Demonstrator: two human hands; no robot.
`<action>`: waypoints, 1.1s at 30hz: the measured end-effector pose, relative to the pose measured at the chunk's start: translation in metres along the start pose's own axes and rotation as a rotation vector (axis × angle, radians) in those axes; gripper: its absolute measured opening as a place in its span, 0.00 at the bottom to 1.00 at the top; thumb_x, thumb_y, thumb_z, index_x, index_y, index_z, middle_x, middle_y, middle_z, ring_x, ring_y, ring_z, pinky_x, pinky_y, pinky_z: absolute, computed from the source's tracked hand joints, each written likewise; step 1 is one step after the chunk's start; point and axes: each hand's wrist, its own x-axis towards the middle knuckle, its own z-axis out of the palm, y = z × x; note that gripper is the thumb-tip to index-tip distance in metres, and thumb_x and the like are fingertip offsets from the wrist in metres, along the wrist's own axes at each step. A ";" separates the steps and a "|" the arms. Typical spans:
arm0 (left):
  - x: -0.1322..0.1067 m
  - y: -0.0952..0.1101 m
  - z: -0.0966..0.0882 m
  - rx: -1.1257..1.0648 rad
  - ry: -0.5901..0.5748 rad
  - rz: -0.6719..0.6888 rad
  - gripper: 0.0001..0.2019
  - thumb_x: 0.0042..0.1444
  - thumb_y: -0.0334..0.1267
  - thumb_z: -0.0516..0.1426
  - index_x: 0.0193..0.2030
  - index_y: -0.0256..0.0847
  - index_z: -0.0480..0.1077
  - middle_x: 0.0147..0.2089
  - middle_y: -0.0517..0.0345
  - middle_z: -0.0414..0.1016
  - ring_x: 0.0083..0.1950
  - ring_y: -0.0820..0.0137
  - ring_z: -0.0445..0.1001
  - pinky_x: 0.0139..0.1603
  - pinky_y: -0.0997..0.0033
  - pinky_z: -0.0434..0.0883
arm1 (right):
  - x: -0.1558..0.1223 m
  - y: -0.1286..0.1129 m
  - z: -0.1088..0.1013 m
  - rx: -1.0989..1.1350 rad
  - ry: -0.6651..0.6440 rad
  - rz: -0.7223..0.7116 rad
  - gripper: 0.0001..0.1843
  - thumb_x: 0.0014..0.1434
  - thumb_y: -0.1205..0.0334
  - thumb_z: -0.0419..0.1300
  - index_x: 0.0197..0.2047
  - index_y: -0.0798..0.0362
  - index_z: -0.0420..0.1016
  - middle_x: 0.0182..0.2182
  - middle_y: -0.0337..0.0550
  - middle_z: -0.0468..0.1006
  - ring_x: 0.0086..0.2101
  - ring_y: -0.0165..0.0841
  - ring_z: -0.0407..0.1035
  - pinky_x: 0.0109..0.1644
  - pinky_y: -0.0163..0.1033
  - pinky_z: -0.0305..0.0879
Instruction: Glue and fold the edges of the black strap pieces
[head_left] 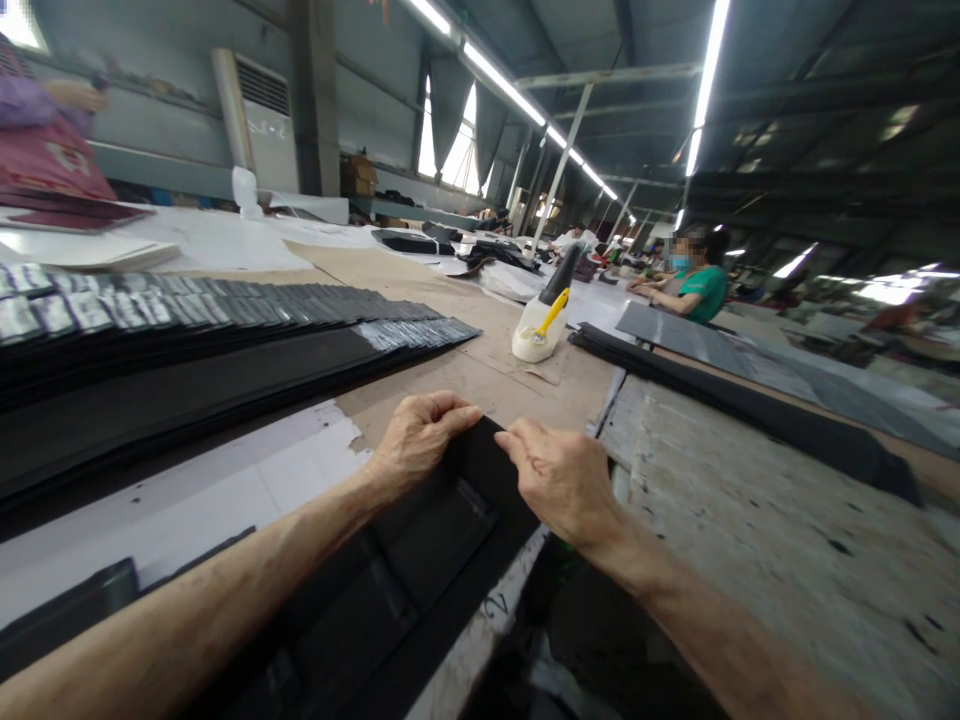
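Observation:
A long black strip of material (420,560) lies on the table in front of me, running toward my body. My left hand (420,440) is curled with its fingers pinching the strip's far end. My right hand (559,480) is closed on the same far edge, thumb and fingers pressed onto it. The two hands are almost touching at the strip's tip.
A large overlapping stack of black pieces (187,320) fills the left of the table. A white glue pot with a yellow-handled brush (541,322) stands ahead. Black sheets (750,400) lie on the right. A person in green (694,285) sits at the far right; another person's purple sleeve (45,100) shows at the far left.

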 end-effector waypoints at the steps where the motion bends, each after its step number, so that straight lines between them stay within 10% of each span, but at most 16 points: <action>1: 0.001 0.000 -0.001 0.007 0.017 0.018 0.15 0.50 0.47 0.57 0.35 0.36 0.72 0.29 0.59 0.72 0.32 0.71 0.67 0.31 0.74 0.62 | 0.003 0.004 0.006 -0.035 -0.030 0.031 0.16 0.63 0.57 0.47 0.32 0.52 0.72 0.27 0.42 0.76 0.30 0.32 0.70 0.29 0.35 0.51; 4: 0.006 0.003 -0.007 -0.001 0.107 0.076 0.19 0.54 0.50 0.54 0.46 0.38 0.69 0.43 0.53 0.73 0.43 0.67 0.69 0.40 0.71 0.65 | 0.006 0.018 0.028 -0.084 -0.093 0.100 0.14 0.61 0.59 0.49 0.31 0.54 0.72 0.27 0.46 0.76 0.30 0.35 0.70 0.28 0.35 0.51; 10: 0.013 0.026 -0.023 -0.150 0.162 0.165 0.17 0.54 0.47 0.56 0.42 0.35 0.71 0.39 0.51 0.74 0.37 0.70 0.71 0.35 0.73 0.67 | -0.013 0.006 0.045 0.072 0.029 0.037 0.08 0.59 0.64 0.51 0.37 0.54 0.71 0.37 0.46 0.74 0.39 0.36 0.67 0.36 0.36 0.55; 21: 0.028 0.089 -0.094 -0.442 0.224 0.007 0.14 0.61 0.36 0.47 0.32 0.33 0.70 0.27 0.61 0.71 0.25 0.81 0.68 0.30 0.80 0.66 | 0.000 -0.021 0.056 0.513 -0.438 0.202 0.11 0.47 0.53 0.61 0.29 0.50 0.69 0.24 0.37 0.74 0.26 0.32 0.67 0.28 0.35 0.53; 25: -0.014 0.101 -0.123 -0.127 0.168 -0.147 0.13 0.59 0.39 0.50 0.34 0.32 0.71 0.29 0.57 0.71 0.27 0.78 0.69 0.30 0.78 0.66 | 0.004 -0.015 0.063 0.456 -0.443 0.183 0.13 0.47 0.49 0.60 0.28 0.49 0.68 0.23 0.37 0.73 0.26 0.34 0.66 0.29 0.37 0.54; 29: -0.089 0.094 -0.151 0.630 0.087 -0.294 0.17 0.53 0.49 0.54 0.39 0.36 0.73 0.36 0.52 0.75 0.36 0.68 0.72 0.37 0.72 0.67 | 0.006 -0.013 0.062 0.449 -0.465 0.175 0.12 0.49 0.49 0.59 0.27 0.48 0.68 0.24 0.40 0.73 0.25 0.33 0.65 0.31 0.39 0.54; 33: -0.179 0.086 -0.183 0.934 0.250 -0.414 0.22 0.48 0.52 0.58 0.46 0.40 0.72 0.46 0.52 0.74 0.48 0.60 0.70 0.50 0.68 0.63 | 0.012 -0.004 0.078 0.492 -0.346 0.172 0.13 0.42 0.49 0.66 0.25 0.48 0.70 0.19 0.40 0.73 0.20 0.30 0.63 0.28 0.39 0.52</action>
